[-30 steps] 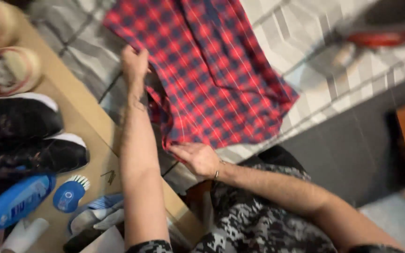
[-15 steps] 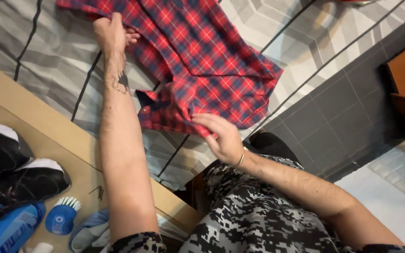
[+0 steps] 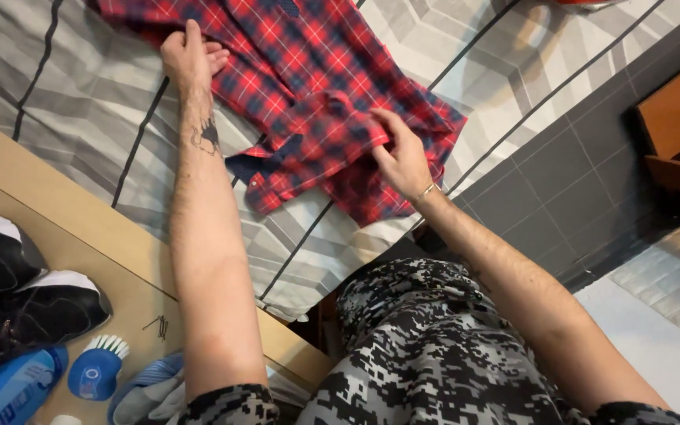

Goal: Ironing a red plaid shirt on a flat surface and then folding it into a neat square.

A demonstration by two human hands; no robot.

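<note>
A red and blue plaid shirt [image 3: 293, 71] lies spread on a grey and white patterned bedsheet [image 3: 80, 118]. My left hand [image 3: 189, 55] presses down on the shirt's upper left part, fingers curled onto the cloth. My right hand [image 3: 401, 153] pinches a fold of the shirt's sleeve and has carried it over the body of the shirt. The dark-lined cuff [image 3: 265, 177] lies on the sheet between my arms.
A tan wooden ledge [image 3: 57, 212] runs along the bed at left, with black and white sneakers [image 3: 17, 295], a blue bottle [image 3: 9, 389], a blue brush [image 3: 96, 370] and a bluish cloth [image 3: 151, 389]. Grey floor tiles [image 3: 576, 197] and a wooden piece of furniture [image 3: 678, 118] are at right.
My right hand has lifted the sleeve from the shirt's lower edge and folded it up and to the right over the shirt. My left hand stayed pressed on the cloth.
</note>
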